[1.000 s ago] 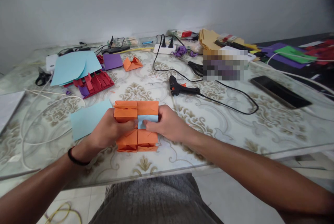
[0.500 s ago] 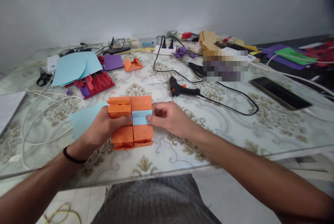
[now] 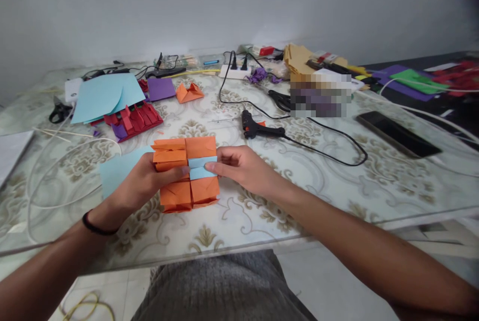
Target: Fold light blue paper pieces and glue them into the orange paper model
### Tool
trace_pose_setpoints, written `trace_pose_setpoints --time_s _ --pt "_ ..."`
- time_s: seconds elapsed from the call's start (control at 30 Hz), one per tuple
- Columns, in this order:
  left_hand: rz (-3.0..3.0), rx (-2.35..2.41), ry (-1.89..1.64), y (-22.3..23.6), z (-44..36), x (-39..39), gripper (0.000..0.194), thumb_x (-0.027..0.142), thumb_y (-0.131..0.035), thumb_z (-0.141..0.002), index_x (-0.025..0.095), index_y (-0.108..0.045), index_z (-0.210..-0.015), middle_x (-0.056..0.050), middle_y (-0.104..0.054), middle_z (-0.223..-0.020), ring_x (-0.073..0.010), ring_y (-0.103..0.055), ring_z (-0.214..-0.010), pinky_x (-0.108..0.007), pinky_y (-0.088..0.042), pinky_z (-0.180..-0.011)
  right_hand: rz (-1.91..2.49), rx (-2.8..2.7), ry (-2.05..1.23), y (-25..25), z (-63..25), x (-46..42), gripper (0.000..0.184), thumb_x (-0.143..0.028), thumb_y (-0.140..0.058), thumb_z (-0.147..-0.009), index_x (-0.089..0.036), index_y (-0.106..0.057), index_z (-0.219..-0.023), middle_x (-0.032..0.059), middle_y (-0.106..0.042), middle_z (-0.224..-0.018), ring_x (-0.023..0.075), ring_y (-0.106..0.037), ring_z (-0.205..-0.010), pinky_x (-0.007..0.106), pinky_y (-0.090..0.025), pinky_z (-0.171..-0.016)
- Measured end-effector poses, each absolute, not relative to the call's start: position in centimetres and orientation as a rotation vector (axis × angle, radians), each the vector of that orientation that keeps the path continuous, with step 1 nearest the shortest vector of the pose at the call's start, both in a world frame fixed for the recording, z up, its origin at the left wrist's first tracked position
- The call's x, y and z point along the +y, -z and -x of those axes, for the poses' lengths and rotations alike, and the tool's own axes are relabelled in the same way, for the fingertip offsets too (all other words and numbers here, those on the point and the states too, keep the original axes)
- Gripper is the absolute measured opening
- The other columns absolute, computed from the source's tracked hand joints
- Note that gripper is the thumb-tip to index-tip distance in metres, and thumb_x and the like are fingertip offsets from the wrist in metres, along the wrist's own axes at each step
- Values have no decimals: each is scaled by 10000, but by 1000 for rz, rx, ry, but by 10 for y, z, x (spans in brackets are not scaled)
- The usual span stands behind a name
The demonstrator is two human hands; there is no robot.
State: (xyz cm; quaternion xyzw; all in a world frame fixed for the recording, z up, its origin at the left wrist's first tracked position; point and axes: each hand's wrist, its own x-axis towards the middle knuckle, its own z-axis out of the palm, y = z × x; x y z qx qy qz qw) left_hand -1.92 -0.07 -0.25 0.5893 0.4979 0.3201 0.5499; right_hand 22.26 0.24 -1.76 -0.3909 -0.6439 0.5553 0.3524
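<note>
Both hands hold a folded-paper piece [image 3: 204, 190] made of several orange box-like sections in two columns, with a light blue paper strip [image 3: 198, 172] across its right middle. My left hand [image 3: 144, 181] grips the left side, thumb flat on the front and reaching the centre seam. From the right edge, my right hand [image 3: 239, 168] pinches the piece, its thumb on the blue strip and its fingers curled behind. The fingers at the back of the left hand are hidden. Light blue paper [image 3: 112, 173] lies on the table partly behind my left hand.
A black glue gun [image 3: 262, 129] rests beyond my right hand, its cord looping right toward a phone [image 3: 398, 134]. Red folded paper [image 3: 136, 121], blue sheets [image 3: 108, 96], scissors [image 3: 60, 111] and an orange folded piece [image 3: 189, 93] lie at the back left. A power strip [image 3: 235, 71] stands near the wall.
My right thumb has slid slightly left along the blue strip. Otherwise the grip looks the same, and the whole view has shifted a little.
</note>
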Motion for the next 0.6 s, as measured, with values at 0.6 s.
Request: trace_pose_setpoints --time_s 0.6 --pt "-1661 1248 -987 -15 12 -20 218 293 -837 -727 165 -709 -604 1 -674 -630 -129 -569 -570 -205 -488 -496 1041 -1762 -1123 10 -219 -12 275 -463 -722 -898 -203 -736 -809 38 -684 -751 219 -643 -817 326 -506 -736"
